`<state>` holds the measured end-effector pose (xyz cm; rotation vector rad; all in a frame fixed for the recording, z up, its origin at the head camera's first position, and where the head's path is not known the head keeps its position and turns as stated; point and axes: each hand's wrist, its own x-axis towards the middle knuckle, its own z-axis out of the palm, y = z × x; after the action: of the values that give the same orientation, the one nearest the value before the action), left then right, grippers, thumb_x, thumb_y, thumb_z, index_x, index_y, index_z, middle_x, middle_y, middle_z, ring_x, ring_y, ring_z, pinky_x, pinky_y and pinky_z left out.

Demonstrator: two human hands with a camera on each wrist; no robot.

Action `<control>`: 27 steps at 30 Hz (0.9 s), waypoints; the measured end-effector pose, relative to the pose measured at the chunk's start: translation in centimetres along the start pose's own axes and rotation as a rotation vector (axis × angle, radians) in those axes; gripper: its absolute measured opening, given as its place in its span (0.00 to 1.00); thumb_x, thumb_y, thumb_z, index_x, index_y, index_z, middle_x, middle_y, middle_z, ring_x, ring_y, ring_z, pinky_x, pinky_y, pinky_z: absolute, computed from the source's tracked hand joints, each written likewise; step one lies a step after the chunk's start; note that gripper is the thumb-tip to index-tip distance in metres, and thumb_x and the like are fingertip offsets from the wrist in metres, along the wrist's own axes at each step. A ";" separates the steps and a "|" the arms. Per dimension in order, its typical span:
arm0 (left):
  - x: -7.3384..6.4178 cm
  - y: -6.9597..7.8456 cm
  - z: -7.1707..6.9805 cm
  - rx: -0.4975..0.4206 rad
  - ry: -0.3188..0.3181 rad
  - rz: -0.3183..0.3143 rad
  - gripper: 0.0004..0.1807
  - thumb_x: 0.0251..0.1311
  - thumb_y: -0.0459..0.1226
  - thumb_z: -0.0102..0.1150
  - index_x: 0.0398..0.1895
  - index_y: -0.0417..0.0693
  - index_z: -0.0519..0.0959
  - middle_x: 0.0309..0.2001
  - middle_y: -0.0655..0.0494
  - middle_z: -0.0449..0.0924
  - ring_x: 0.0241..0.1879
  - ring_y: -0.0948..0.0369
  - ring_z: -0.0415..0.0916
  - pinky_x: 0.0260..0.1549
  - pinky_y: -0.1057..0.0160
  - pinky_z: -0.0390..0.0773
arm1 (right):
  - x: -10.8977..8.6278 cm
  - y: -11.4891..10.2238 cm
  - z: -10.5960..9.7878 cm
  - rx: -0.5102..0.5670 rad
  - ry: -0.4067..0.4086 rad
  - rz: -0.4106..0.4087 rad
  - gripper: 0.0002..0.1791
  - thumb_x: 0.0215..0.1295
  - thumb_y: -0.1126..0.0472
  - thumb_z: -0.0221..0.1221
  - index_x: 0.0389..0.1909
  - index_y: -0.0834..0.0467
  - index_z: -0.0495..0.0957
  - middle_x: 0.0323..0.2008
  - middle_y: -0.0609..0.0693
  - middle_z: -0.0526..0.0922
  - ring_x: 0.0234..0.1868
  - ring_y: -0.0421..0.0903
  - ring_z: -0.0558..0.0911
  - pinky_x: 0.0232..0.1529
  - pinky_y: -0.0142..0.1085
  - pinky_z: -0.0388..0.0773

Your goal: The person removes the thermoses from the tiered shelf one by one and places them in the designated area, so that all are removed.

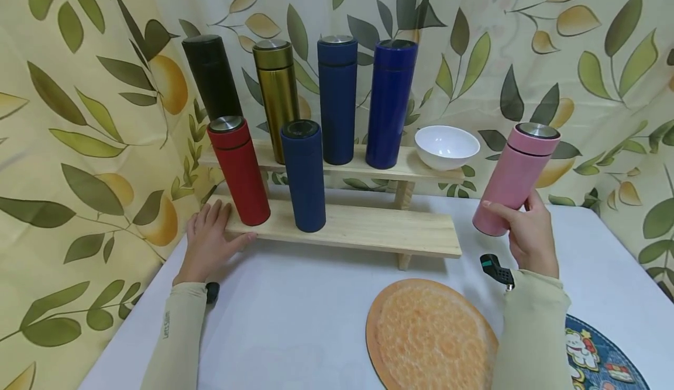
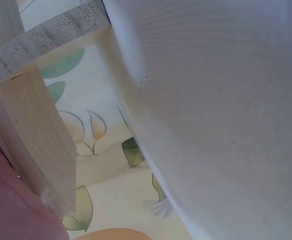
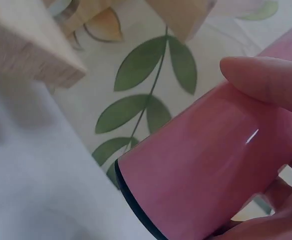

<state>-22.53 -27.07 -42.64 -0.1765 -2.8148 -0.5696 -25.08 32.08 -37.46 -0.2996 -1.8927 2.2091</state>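
Observation:
My right hand (image 1: 532, 232) grips a pink thermos bottle (image 1: 518, 173) low on its body, to the right of the wooden shelf; the bottle leans with its steel lid to the right. In the right wrist view the thumb lies across the pink bottle (image 3: 200, 165), whose dark base rim faces the lower left. My left hand (image 1: 210, 238) rests on the left end of the lower shelf board (image 1: 368, 229), fingers spread over the wood. Closest to that hand stands a red thermos (image 1: 239, 171), with a blue thermos (image 1: 303, 176) beside it on the same board.
On the upper board (image 1: 342, 168) stand a black thermos (image 1: 213, 77), a gold thermos (image 1: 276, 97), two blue thermoses (image 1: 337, 100) and a white bowl (image 1: 446, 147). A round bread-patterned mat (image 1: 432, 334) and a blue cartoon mat (image 1: 605, 355) lie on the white table (image 1: 295, 320).

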 end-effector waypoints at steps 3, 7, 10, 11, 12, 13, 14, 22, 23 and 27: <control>0.0 -0.2 0.0 -0.006 0.000 -0.006 0.56 0.65 0.65 0.65 0.81 0.32 0.62 0.81 0.29 0.53 0.80 0.32 0.42 0.73 0.29 0.38 | 0.7 0.7 0.1 -0.025 0.009 0.036 0.52 0.67 0.63 0.75 0.84 0.37 0.58 0.78 0.46 0.60 0.75 0.48 0.61 0.82 0.51 0.46; 0.1 -0.2 0.1 -0.009 -0.005 -0.014 0.56 0.65 0.66 0.65 0.81 0.33 0.62 0.81 0.30 0.53 0.81 0.33 0.41 0.74 0.30 0.38 | 1.4 1.9 0.3 -0.027 0.001 0.079 0.55 0.67 0.61 0.75 0.86 0.37 0.53 0.83 0.46 0.55 0.78 0.48 0.58 0.82 0.50 0.46; 0.2 -0.2 0.1 -0.006 -0.010 -0.016 0.56 0.65 0.66 0.65 0.81 0.33 0.62 0.81 0.30 0.53 0.81 0.33 0.41 0.74 0.30 0.38 | 1.9 2.8 0.5 -0.022 0.002 0.095 0.55 0.68 0.60 0.74 0.87 0.38 0.50 0.85 0.46 0.52 0.79 0.48 0.57 0.82 0.49 0.46; 0.2 -0.2 0.1 -0.005 -0.010 -0.015 0.56 0.65 0.66 0.65 0.81 0.33 0.62 0.81 0.30 0.53 0.81 0.33 0.41 0.74 0.30 0.37 | 2.0 3.1 0.5 -0.023 0.003 0.101 0.56 0.68 0.60 0.74 0.87 0.38 0.50 0.85 0.45 0.52 0.80 0.48 0.56 0.82 0.49 0.45; 0.2 -0.2 0.1 -0.003 -0.011 -0.015 0.56 0.65 0.66 0.65 0.81 0.33 0.62 0.81 0.30 0.53 0.81 0.33 0.41 0.74 0.30 0.37 | 2.2 3.3 0.6 -0.027 0.005 0.105 0.56 0.68 0.60 0.74 0.87 0.37 0.50 0.85 0.45 0.51 0.80 0.48 0.56 0.82 0.49 0.45; 0.2 -0.2 0.1 -0.002 -0.013 -0.015 0.57 0.65 0.66 0.65 0.81 0.33 0.62 0.81 0.30 0.52 0.81 0.33 0.41 0.74 0.30 0.37 | 2.2 3.5 0.6 -0.033 0.005 0.109 0.56 0.68 0.60 0.74 0.87 0.37 0.50 0.85 0.45 0.51 0.80 0.48 0.56 0.82 0.49 0.46; 0.2 -0.3 0.1 -0.003 -0.013 -0.014 0.57 0.65 0.67 0.64 0.81 0.33 0.62 0.81 0.30 0.52 0.81 0.33 0.41 0.74 0.29 0.37 | 2.3 3.6 0.6 -0.041 0.005 0.115 0.56 0.68 0.60 0.74 0.87 0.37 0.49 0.86 0.45 0.51 0.80 0.48 0.56 0.82 0.48 0.46; 0.3 -0.5 0.3 -0.008 -0.006 -0.025 0.57 0.64 0.67 0.65 0.81 0.34 0.62 0.82 0.31 0.52 0.81 0.34 0.40 0.74 0.30 0.37 | 2.8 4.8 0.0 -0.180 -0.059 0.108 0.55 0.72 0.61 0.71 0.88 0.39 0.46 0.87 0.48 0.46 0.84 0.53 0.50 0.82 0.51 0.45; 0.3 -0.5 0.3 -0.007 -0.005 -0.025 0.57 0.64 0.67 0.65 0.81 0.34 0.62 0.82 0.31 0.53 0.81 0.34 0.40 0.74 0.30 0.37 | 2.8 4.8 0.1 -0.206 -0.065 0.096 0.54 0.73 0.62 0.70 0.88 0.40 0.46 0.87 0.49 0.46 0.84 0.54 0.49 0.82 0.51 0.45; 0.4 -0.5 0.3 -0.005 -0.005 -0.022 0.56 0.64 0.66 0.66 0.81 0.34 0.63 0.81 0.30 0.53 0.81 0.33 0.41 0.74 0.30 0.37 | 3.0 5.2 0.2 -0.286 -0.063 0.056 0.53 0.74 0.63 0.68 0.88 0.43 0.45 0.87 0.53 0.46 0.84 0.57 0.49 0.81 0.53 0.47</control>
<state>-23.11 -27.40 -42.98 -0.1482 -2.8239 -0.5820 -28.21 31.99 -42.63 -0.3362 -2.2626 1.9997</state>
